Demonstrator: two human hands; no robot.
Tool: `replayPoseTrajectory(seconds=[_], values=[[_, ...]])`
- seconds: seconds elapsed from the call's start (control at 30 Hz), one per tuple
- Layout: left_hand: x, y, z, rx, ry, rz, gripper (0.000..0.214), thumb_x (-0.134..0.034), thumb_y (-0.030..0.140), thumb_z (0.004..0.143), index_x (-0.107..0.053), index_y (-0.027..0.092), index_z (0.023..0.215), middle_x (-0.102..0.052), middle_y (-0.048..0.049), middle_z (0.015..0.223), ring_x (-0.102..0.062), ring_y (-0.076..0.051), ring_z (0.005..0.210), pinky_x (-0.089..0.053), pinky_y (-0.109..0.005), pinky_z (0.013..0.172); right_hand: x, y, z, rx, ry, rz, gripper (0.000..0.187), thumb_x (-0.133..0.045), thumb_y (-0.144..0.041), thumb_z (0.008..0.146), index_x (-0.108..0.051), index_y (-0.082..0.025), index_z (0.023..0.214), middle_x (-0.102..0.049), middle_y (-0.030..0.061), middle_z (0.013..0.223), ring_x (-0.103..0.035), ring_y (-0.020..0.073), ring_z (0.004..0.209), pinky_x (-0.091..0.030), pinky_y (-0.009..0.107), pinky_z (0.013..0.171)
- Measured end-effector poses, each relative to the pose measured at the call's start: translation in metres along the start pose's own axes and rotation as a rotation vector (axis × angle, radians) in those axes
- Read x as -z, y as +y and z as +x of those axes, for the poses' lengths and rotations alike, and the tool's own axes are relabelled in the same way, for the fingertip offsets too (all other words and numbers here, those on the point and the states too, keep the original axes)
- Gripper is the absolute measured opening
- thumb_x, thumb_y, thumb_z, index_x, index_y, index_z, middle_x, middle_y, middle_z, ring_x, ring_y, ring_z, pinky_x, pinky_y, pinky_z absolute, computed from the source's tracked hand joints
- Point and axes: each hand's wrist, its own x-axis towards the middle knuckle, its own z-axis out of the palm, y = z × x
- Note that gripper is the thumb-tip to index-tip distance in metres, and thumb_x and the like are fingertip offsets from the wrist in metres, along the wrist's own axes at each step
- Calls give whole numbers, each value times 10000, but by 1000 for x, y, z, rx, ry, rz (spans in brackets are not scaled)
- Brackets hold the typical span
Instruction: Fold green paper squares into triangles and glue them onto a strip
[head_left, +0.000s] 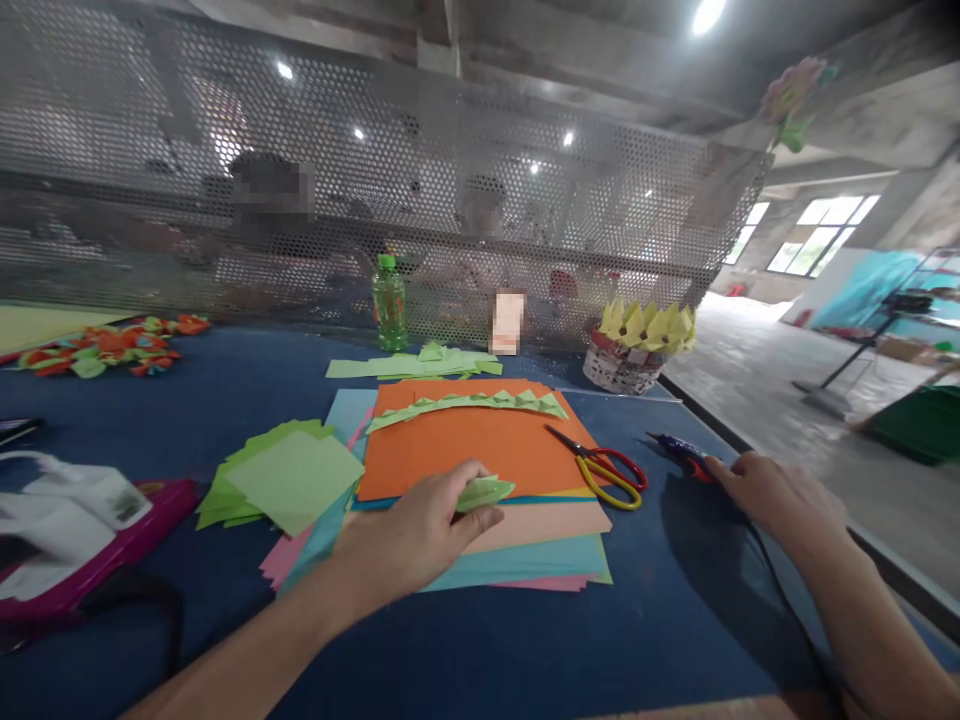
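My left hand [427, 525] is closed, pinching a small folded piece of light green paper [484, 492] between thumb and fingers. It hovers over a stack of coloured paper with an orange sheet [435, 450] on top. Across that sheet lies a green paper strip with pointed folds [480, 402]. At the right, my right hand [772, 490] has its fingers closed at the rear of a blue glue gun [679, 450], whose tip points away to the left. Between the hands rest scissors [611, 478] with red and yellow handles.
Left of the stack lie green paper squares [292, 475]. A power strip [97, 540] with white plugs sits nearer me. Green paper strips [412, 365], a green bottle [388, 305] and a basket with yellow paper points [626, 360] stand before a perforated screen [337, 220]; people are behind it.
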Motion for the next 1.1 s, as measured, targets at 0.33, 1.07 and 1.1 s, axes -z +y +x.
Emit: replayPoseTrajectory(seconds=[0.33,1.07,1.1], values=[[4,3,3,12,-47,16,571,-500,705,915,-566,252,1257,-663,-110,1174,-629,-326,1017,-432,-363,813,11,-128,-44,724,-192,244,218,-491,-279,940,-688,-215,876,-743,57,930,-673,208,833,-427,282,706],[44,23,-15,-171,-336,-275,192,-723,385,859,-662,208,899,-607,37,779,-548,-122,706,-366,-201,598,2,-313,-59,1199,-432,522,163,-564,-96,855,-709,-170,860,-745,22,878,-631,143,764,-424,228,666],[43,22,-15,-158,-324,-271,200,-719,397,860,-664,211,907,-613,35,782,-553,-127,708,-364,-204,595,2,-308,-54,1188,-424,523,162,-562,-102,858,-709,-169,866,-746,24,879,-634,144,766,-424,228,668]])
